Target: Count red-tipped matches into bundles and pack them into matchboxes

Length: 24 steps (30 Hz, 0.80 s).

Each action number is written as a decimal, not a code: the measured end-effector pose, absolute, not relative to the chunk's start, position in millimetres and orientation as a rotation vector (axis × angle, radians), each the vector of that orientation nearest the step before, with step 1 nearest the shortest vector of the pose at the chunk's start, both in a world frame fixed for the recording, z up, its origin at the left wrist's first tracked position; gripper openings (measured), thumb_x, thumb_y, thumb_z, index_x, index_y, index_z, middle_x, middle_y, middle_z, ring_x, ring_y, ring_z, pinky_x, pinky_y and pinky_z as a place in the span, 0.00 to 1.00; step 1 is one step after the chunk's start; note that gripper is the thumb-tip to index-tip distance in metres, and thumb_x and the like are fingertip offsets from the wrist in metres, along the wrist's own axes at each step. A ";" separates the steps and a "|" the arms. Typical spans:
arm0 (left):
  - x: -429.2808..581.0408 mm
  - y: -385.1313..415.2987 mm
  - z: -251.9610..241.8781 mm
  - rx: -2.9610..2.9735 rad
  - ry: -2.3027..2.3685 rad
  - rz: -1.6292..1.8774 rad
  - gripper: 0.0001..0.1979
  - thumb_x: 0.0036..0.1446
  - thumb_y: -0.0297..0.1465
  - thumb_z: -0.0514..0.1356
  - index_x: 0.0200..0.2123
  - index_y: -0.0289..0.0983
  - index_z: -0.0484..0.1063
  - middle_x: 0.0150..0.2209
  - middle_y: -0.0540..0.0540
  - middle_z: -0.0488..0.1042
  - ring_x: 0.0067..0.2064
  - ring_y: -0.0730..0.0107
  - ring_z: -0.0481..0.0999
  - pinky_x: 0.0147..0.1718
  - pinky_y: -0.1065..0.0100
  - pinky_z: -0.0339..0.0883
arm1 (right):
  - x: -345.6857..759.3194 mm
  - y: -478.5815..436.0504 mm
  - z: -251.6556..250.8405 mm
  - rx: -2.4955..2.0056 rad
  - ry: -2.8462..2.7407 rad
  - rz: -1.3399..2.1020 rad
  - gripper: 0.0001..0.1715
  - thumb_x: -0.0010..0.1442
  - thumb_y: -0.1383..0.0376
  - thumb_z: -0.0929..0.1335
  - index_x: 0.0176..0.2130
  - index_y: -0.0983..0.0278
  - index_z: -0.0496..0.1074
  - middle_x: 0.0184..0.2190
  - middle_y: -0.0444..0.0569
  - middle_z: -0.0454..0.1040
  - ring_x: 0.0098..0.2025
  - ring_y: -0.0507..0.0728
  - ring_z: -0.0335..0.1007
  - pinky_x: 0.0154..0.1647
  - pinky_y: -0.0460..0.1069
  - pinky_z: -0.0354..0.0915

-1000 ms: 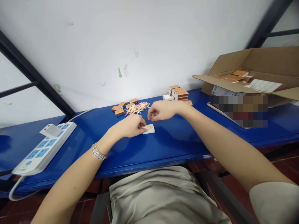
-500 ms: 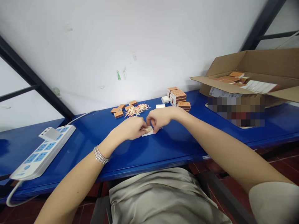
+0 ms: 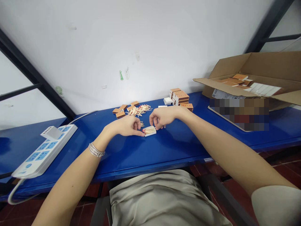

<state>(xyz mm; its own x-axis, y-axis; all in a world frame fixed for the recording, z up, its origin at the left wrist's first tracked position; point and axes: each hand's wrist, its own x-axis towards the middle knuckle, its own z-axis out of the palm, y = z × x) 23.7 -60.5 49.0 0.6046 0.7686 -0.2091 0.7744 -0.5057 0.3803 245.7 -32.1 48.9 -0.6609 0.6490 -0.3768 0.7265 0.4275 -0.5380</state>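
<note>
A small white matchbox tray (image 3: 150,134) filled with red-tipped matches (image 3: 148,130) lies on the blue table between my hands. My left hand (image 3: 128,126) is at its left end, the thumb stretched out to the corner and apart from the curled fingers. A few matches (image 3: 142,124) show beside those fingers; whether they touch the hand I cannot tell. My right hand (image 3: 163,117) has its bent fingers closed at the tray's right end, steadying it. Behind the hands is a loose heap of matches (image 3: 139,110), next to several brown matchboxes (image 3: 120,115).
Stacked matchboxes (image 3: 180,96) and white trays (image 3: 167,100) stand against the wall. At the right sits an open cardboard box (image 3: 225,86) holding more matchboxes, with a blurred flat item before it. A white power strip (image 3: 44,153) with its cable lies left on the blue table (image 3: 131,157).
My left hand has drawn back leftward, its thumb spreading from the fingers, and uncovered the matches in the tray. My right hand stays at the tray's right end. The view has shifted slightly.
</note>
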 end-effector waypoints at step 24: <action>9.5 -47.7 54.4 2.615 1.392 0.077 0.20 0.45 0.44 0.68 0.36 0.36 0.71 0.35 0.45 0.75 0.38 0.62 0.73 0.34 0.65 0.63 | 244.1 -32.9 52.4 1.173 2.820 -0.814 0.37 0.38 0.49 0.79 0.45 0.64 0.75 0.41 0.49 0.79 0.38 0.57 0.73 0.36 0.48 0.64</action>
<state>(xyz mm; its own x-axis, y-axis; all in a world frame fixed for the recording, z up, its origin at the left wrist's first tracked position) 9.5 -47.7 54.4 0.5608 0.8271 -0.0378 0.8180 -0.5463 0.1800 244.1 -32.9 52.4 -0.7245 0.6669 -0.1742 0.6571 0.5920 -0.4667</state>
